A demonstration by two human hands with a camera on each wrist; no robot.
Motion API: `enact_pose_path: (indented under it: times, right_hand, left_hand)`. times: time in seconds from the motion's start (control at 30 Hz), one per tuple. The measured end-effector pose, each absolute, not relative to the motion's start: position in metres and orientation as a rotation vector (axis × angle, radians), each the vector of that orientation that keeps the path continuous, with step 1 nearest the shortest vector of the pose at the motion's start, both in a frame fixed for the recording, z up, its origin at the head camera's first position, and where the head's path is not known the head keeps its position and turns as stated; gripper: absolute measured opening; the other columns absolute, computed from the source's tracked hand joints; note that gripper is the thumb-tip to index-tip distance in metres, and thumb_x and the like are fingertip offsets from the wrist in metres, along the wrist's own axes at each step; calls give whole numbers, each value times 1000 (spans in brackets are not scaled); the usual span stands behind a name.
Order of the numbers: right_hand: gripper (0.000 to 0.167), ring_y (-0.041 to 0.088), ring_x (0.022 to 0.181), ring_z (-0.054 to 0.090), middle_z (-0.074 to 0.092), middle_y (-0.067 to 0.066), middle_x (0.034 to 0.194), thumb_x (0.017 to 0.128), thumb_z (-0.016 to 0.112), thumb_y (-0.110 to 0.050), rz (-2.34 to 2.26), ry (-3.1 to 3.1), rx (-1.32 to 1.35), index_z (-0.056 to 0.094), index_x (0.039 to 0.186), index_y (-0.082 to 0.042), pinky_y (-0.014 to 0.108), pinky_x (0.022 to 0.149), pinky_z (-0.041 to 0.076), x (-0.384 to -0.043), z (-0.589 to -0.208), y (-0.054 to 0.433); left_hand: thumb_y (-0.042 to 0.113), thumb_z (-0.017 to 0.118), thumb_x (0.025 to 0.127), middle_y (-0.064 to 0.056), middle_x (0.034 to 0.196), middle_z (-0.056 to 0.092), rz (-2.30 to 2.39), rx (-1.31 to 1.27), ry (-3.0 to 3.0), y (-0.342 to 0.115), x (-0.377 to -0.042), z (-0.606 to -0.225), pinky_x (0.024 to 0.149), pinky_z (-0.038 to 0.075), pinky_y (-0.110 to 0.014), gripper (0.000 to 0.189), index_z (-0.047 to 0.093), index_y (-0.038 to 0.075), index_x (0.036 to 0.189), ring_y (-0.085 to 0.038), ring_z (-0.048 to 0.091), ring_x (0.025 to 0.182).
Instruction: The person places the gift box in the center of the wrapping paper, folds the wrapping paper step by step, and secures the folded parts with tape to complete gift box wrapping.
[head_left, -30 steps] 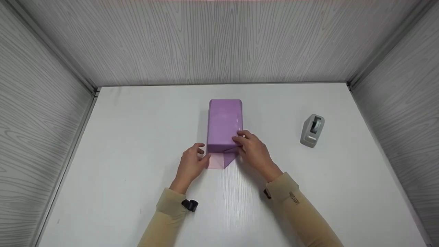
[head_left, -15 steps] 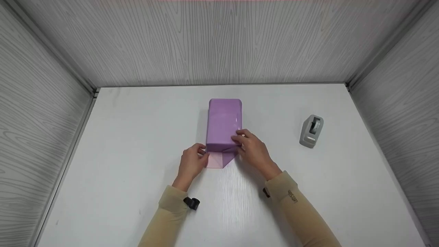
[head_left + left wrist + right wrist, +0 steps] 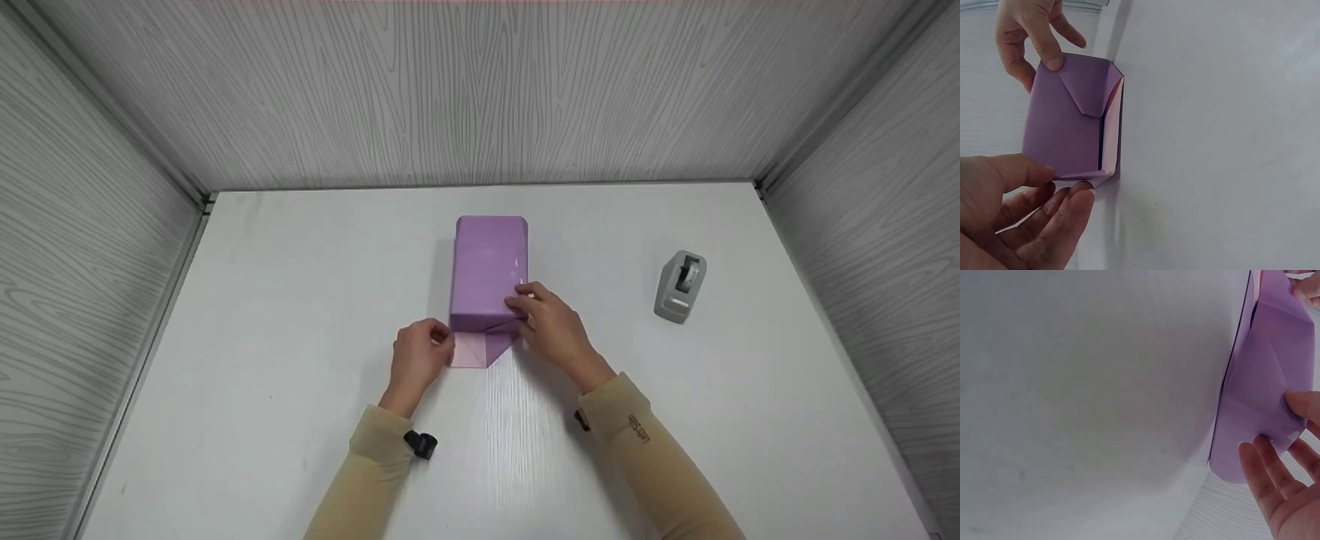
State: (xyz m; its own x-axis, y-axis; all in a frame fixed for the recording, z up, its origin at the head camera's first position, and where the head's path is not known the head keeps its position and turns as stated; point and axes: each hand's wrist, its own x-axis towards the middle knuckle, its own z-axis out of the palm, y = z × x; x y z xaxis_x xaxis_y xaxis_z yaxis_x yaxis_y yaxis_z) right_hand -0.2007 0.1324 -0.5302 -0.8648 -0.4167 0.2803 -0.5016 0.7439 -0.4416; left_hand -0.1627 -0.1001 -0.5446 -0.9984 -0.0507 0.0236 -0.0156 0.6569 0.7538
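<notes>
A box wrapped in purple paper (image 3: 489, 262) lies lengthwise on the white table, its near end towards me. A lower paper flap (image 3: 470, 351), pale pink inside, sticks out from that end. My left hand (image 3: 420, 360) pinches the paper at the near left corner between thumb and fingers. In the left wrist view, the right side fold (image 3: 1088, 84) is tucked in over the end face. My right hand (image 3: 559, 330) grips the near right corner, its thumb on the end and its fingers along the side and top. The left wrist view shows that thumb pressing the fold's upper corner.
A grey tape dispenser (image 3: 681, 289) stands on the table to the right of the box. Grey wood-grain panels (image 3: 480, 97) rise behind the white table (image 3: 300, 285) and along both sides.
My left hand's fingers have closed together on the paper at the left corner. The right hand and the box hold almost the same place.
</notes>
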Motion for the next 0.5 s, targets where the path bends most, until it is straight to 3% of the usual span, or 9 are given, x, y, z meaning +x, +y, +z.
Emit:
enact_pose_path:
  times: [0.3,0.5]
  right_hand:
    - [38,25,110,62,57,6,129,82,80,-7,776,-2763,743,71,118,-10,40,86,53,-200,-530,131]
    - [38,25,111,61,58,6,128,82,79,-6,765,-2778,731,71,118,-10,39,86,52,-201,-530,131]
  left_hand:
    - [7,69,84,-2,66,63,-1265,144,-2903,-100,-161,-543,52,50,-30,7,70,5,78,-14,59,54]
    - [5,70,83,-3,66,63,-1232,131,-2939,-100,-160,-545,53,49,-30,9,69,5,74,-15,58,56]
